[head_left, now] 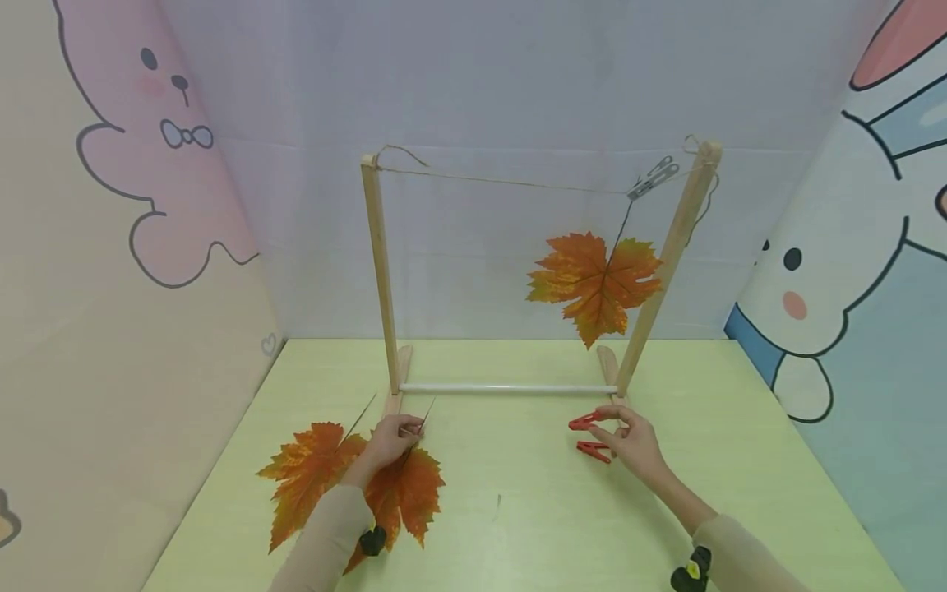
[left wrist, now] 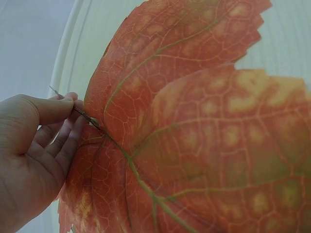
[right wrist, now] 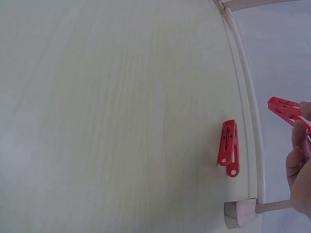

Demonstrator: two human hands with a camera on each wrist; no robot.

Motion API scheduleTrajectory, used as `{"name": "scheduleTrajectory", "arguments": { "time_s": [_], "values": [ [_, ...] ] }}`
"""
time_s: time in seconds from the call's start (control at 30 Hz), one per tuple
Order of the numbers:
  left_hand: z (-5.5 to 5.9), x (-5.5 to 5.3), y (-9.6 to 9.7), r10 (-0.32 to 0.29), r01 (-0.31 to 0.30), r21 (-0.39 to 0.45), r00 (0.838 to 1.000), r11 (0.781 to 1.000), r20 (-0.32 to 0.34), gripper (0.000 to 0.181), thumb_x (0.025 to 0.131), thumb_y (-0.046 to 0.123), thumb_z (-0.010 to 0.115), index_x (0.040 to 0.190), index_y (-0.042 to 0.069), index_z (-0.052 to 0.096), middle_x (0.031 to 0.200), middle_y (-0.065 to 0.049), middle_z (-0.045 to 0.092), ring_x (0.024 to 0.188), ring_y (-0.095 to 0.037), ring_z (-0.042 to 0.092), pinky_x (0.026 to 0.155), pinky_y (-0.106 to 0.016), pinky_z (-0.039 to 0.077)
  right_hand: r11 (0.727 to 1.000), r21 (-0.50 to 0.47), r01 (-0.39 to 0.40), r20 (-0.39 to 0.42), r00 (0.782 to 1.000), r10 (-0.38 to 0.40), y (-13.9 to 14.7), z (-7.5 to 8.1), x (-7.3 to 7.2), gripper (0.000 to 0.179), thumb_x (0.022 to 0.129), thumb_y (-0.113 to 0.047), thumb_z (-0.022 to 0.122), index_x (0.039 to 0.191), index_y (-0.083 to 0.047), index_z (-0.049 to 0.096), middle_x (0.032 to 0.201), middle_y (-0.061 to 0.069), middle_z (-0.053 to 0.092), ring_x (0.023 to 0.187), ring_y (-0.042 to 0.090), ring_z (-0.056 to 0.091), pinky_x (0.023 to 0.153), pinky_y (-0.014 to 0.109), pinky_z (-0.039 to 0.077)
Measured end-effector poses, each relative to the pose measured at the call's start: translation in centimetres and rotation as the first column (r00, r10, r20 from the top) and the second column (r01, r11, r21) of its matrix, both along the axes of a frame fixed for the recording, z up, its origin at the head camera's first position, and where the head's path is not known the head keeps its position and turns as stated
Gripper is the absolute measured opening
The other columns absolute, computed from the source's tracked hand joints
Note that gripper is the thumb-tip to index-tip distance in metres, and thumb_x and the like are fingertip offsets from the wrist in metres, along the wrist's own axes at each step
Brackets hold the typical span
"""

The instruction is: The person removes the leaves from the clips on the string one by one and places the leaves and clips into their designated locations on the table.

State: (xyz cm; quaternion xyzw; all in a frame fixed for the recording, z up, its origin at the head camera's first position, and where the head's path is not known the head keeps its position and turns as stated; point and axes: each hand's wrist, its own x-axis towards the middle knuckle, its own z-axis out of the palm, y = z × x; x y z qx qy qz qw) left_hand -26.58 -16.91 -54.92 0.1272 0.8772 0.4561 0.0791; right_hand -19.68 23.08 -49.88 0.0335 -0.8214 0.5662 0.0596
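My left hand (head_left: 394, 440) pinches the thin stem of an orange-red maple leaf (left wrist: 194, 136) between thumb and fingers, and the blade spreads below the hand in the head view. A second orange leaf (head_left: 314, 469) lies on the table to the left. My right hand (head_left: 629, 440) holds a red clothespin (right wrist: 282, 108) by its handle end, between thumb and fingertips. Another red clothespin (right wrist: 228, 148) lies on the table just below it. Part of the right hand is cut off in the right wrist view.
A wooden frame (head_left: 381, 271) with a white crossbar (head_left: 510, 388) stands at the back, a string (head_left: 503, 180) tied between its posts. Near the right post, a grey clothespin (head_left: 653, 178) on the string holds a hanging orange leaf (head_left: 599, 284). Walls with cartoon figures enclose the table (head_left: 518, 534).
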Motion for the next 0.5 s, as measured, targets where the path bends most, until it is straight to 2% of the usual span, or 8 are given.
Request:
{"name": "scheduleTrajectory", "arguments": {
  "time_s": [0.1,0.17,0.37,0.5],
  "values": [
    [0.0,0.2,0.0,-0.008,0.008,0.015,1.0,1.0,-0.006,0.024,0.08,-0.011,0.056,0.104,-0.012,0.061,0.087,-0.016,0.066,0.076,-0.025,0.062,0.066,-0.033,0.052,1.0,0.003,0.011,0.028,1.0,-0.011,0.5,-1.3,-0.4,0.032,0.08,-0.01,0.068,0.107,0.003,0.059,0.104,0.023,0.058,0.037,0.004,0.037,0.036,0.022,0.033],
    [-0.1,0.3,0.1,-0.012,0.013,0.016,1.0,1.0,-0.008,0.024,0.08,-0.011,0.056,0.104,-0.011,0.062,0.087,-0.015,0.066,0.077,-0.025,0.062,0.066,-0.033,0.052,1.0,0.001,0.014,0.047,0.999,-0.014,0.5,-1.3,-0.3,0.031,0.08,-0.01,0.068,0.107,0.003,0.059,0.103,0.023,0.058,0.038,0.004,0.037,0.036,0.021,0.03],
    [-0.6,0.5,0.3,-0.012,0.012,0.038,1.0,0.999,-0.002,0.024,0.081,-0.011,0.056,0.104,-0.011,0.062,0.088,-0.016,0.066,0.078,-0.024,0.061,0.068,-0.033,0.052,1.0,-0.03,0.007,0.045,0.999,-0.006,-0.3,0.5,0.5,0.027,0.081,0.0,0.065,0.105,0.009,0.057,0.102,0.03,0.056,0.037,0.003,0.035,0.037,0.019,0.028],
    [-0.6,0.7,0.5,-0.013,0.014,0.059,1.0,0.998,-0.009,0.023,0.08,-0.011,0.056,0.103,-0.012,0.062,0.087,-0.016,0.065,0.077,-0.025,0.062,0.068,-0.033,0.052,1.0,-0.012,0.014,0.063,0.998,-0.013,-0.7,1.4,0.9,0.028,0.081,0.0,0.064,0.107,0.01,0.057,0.104,0.03,0.056,0.037,0.003,0.033,0.038,0.018,0.028]
  ]
}}
